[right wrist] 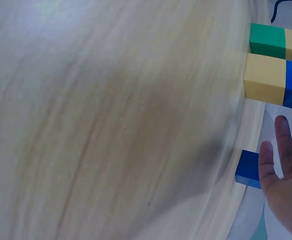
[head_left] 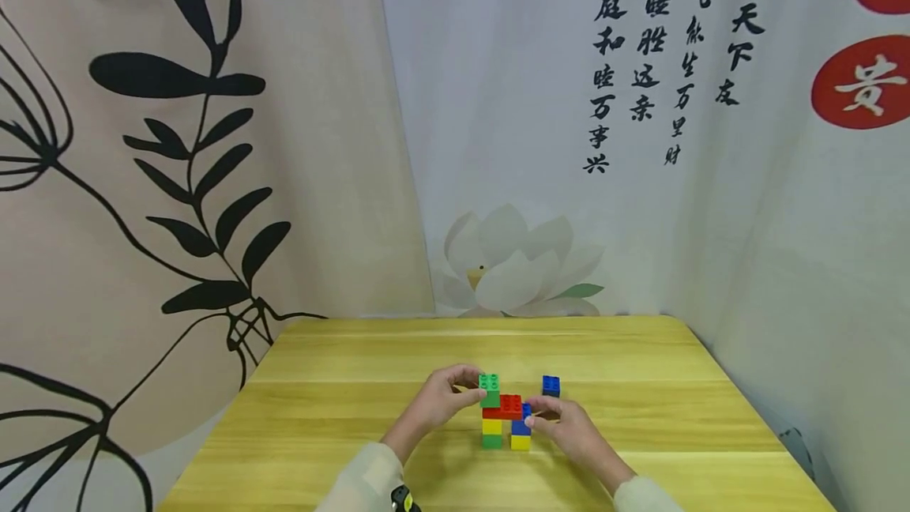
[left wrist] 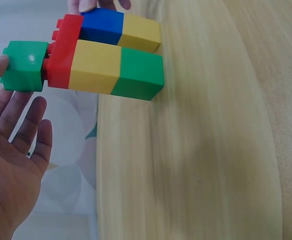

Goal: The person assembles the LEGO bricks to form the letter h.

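My left hand (head_left: 446,401) pinches a green toy block (head_left: 489,390) between thumb and fingers, over the left end of a red block (head_left: 502,408). In the left wrist view, a slight gap with red studs shows between this green block (left wrist: 25,65) and the red block (left wrist: 65,52). Beneath the red block stand two columns: a yellow block (head_left: 492,427) over a green one (head_left: 492,442), and a blue block (head_left: 521,427) over a yellow one (head_left: 521,442). My right hand (head_left: 565,429) holds the blue block at its right side, thumb in front; its other fingers are spread.
A separate blue block (head_left: 550,385) sits on the wooden table (head_left: 341,401), behind my right hand. Behind the table's far edge hangs a printed curtain (head_left: 498,141) with plant drawings and writing.
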Demonstrator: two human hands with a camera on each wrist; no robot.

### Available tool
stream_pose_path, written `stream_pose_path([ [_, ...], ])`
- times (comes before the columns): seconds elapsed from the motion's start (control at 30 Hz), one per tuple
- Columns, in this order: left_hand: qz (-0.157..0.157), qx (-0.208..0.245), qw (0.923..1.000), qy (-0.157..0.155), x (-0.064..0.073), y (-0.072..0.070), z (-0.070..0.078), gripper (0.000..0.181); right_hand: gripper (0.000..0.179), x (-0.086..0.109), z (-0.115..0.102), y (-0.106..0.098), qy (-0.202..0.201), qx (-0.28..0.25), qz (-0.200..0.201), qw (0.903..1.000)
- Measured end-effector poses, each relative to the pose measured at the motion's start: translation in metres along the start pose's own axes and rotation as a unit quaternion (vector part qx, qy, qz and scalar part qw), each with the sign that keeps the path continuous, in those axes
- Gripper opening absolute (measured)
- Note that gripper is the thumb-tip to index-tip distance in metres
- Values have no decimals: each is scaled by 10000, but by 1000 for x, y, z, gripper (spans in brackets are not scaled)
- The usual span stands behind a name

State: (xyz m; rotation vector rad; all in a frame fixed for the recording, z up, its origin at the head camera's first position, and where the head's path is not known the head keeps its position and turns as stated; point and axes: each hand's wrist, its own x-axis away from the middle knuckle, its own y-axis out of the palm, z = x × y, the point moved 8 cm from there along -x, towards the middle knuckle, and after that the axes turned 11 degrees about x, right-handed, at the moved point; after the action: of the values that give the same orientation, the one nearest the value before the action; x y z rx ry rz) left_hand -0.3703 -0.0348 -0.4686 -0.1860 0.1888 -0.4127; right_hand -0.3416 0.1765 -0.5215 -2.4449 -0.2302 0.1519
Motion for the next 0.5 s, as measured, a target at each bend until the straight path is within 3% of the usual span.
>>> stream_pose_path([
  [0.2,-110,-76,9999,86,2,5,0,22,48,2,1,1,118,10,12,9999],
  [0.5,14,-258,9996,88,3,4,-1,30,49,2,-2,-1,147,18,57,9999],
])
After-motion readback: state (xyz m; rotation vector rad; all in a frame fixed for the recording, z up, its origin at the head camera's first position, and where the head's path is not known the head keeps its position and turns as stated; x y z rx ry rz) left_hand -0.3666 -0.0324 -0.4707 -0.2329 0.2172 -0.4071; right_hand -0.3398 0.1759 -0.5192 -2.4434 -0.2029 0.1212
